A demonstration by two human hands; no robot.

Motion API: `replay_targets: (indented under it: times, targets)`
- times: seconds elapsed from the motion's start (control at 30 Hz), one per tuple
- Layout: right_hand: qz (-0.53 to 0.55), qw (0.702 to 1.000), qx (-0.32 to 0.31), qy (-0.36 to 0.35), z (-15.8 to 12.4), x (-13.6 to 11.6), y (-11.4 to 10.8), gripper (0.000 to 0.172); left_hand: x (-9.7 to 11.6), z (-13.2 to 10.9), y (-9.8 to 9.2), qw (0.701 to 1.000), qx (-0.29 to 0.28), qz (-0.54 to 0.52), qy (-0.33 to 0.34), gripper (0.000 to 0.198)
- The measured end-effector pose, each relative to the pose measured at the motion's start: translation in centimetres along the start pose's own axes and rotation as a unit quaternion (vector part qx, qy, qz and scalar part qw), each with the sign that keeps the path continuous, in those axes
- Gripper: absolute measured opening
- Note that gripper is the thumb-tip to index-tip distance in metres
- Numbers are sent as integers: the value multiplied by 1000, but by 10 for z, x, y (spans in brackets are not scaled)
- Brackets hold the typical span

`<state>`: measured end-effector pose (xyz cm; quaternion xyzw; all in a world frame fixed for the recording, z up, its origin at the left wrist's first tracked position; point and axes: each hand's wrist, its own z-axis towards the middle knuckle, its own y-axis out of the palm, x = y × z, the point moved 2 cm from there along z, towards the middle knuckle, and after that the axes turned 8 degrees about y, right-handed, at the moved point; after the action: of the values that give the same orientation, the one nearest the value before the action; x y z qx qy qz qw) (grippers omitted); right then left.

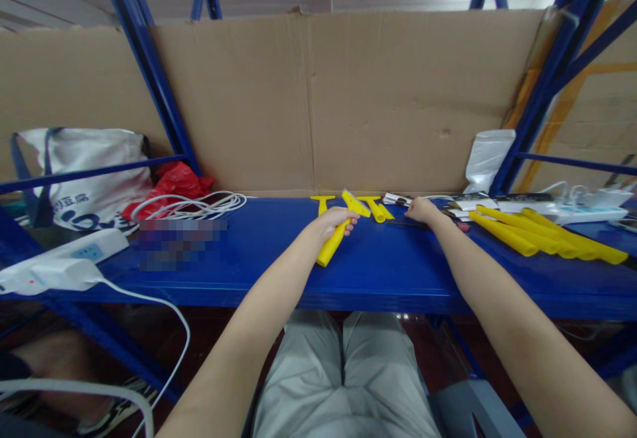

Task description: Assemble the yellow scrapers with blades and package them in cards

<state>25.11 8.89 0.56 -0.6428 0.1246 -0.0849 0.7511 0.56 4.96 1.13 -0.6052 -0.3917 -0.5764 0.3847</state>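
My left hand [337, 223] is closed round the handle of a yellow scraper [330, 249]. Its wide head, with a pale edge, points up and away from me above the blue shelf. Behind it lie another yellow T-shaped scraper [323, 203] and one more [377, 210], beside a small yellow piece [386, 212]. Further right, my right hand [423, 211] has its fingers curled together near some black-and-white packets [397, 199]; whatever it may hold is hidden. By its wrist lies a thin dark rod [404, 224] with a red end [462, 227].
Several yellow tubular handles [517, 237] lie at the right, before a white power strip [590, 214]. Coiled white cable [223, 204], a red bag [182, 182] and another power strip [74, 255] occupy the left. Cardboard [239, 106] walls off the back; blue posts [149, 73] flank it.
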Motion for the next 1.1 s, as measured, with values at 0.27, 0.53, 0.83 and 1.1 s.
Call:
replay_targets:
  times: [0.27,0.53,0.83,1.1]
  targets:
    - [-17,1000,-11,-9,3,-8,6,38,-1,2,0,1000,7,-17,-1,15]
    - [-25,999,-1,-25,0,-13,6,37,-2,5,-1,999,15,-37,7,18]
    - [25,999,24,-38,-6,-13,1,20,-2,3,0,999,17,-44,21,18]
    - [500,854,-30,-141,-44,-45,-16,13,3,-1,4,999,18,-24,31,18]
